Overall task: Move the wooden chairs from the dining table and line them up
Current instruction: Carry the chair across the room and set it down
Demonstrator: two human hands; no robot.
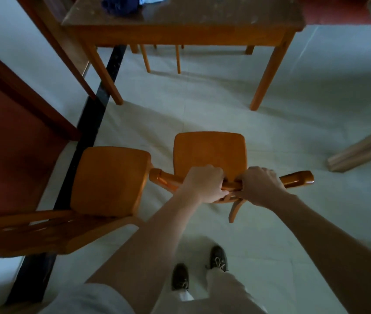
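Head view: both hands hold the top rail of a wooden chair (pixel 210 150). The left hand (pixel 202 184) and the right hand (pixel 260 186) are curled tight around it, side by side, almost touching. This chair stands on the pale tiled floor (pixel 202 105), just beside a second wooden chair (pixel 109 180) on its left (their edges nearly meet). The worktop (pixel 180 21) is farther ahead, with blue cloth (pixel 121 4) lying on it
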